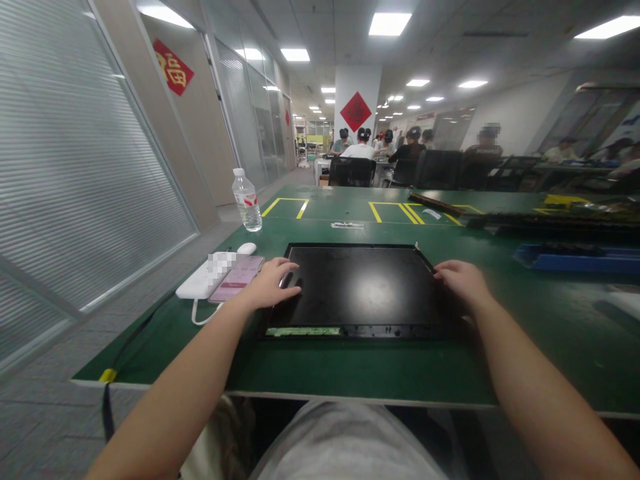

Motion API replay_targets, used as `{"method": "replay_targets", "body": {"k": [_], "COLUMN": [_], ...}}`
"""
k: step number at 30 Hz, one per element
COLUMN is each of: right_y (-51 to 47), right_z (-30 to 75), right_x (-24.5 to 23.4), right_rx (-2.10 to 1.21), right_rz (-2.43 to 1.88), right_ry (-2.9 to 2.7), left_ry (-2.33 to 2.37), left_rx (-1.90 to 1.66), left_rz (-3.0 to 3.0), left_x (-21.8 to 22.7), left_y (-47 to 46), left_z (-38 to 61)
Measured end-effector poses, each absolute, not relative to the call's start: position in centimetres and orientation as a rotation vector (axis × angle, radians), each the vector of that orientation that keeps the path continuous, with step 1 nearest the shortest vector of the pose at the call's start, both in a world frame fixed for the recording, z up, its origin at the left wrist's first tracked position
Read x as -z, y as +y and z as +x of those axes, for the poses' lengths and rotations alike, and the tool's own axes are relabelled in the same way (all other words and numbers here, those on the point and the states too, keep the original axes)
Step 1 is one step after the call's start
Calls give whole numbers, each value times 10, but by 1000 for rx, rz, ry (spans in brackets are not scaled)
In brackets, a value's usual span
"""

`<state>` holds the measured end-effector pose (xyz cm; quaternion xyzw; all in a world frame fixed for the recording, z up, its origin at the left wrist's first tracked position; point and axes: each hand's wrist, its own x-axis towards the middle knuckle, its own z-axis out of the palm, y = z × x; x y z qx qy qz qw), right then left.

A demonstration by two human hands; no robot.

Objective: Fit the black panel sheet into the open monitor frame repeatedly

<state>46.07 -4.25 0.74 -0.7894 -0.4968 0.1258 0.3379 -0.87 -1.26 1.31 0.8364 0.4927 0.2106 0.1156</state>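
Note:
A flat black screen panel (360,287) lies on the green table (350,367) in front of me, with a thin green circuit strip (303,331) along its near left edge. My left hand (273,283) rests on the panel's left edge, fingers curled over it. At the right edge my right hand (463,280) lies with fingers bent against the panel's side. Both hands touch the panel, which stays flat on the table.
A pink-screened phone (236,279), a white power bank (203,283) with a cable and a small white mouse-like object (247,249) lie left of the panel. A water bottle (247,200) stands behind. Blue tray (575,257) and dark parts sit at right. People sit at far tables.

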Motion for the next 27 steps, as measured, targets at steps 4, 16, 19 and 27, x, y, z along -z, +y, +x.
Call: {"method": "replay_targets", "body": {"k": [4, 16, 19, 27], "right_y": [-43, -40, -39, -38], "right_z": [456, 452, 454, 454], "right_x": [-9, 1, 4, 5], "right_rx": [-244, -404, -414, -412], "right_rz": [-2015, -1867, -1836, -1838], "right_ry": [-1406, -1752, -1836, -1839], "left_ry": [1307, 1118, 1059, 1061], "left_rx": [-543, -415, -305, -150], "left_rz": [2409, 2502, 2530, 2479], "left_x": [-22, -26, -28, -32], "left_y": [-19, -22, -24, -26], "left_z": [-9, -15, -16, -20]}}
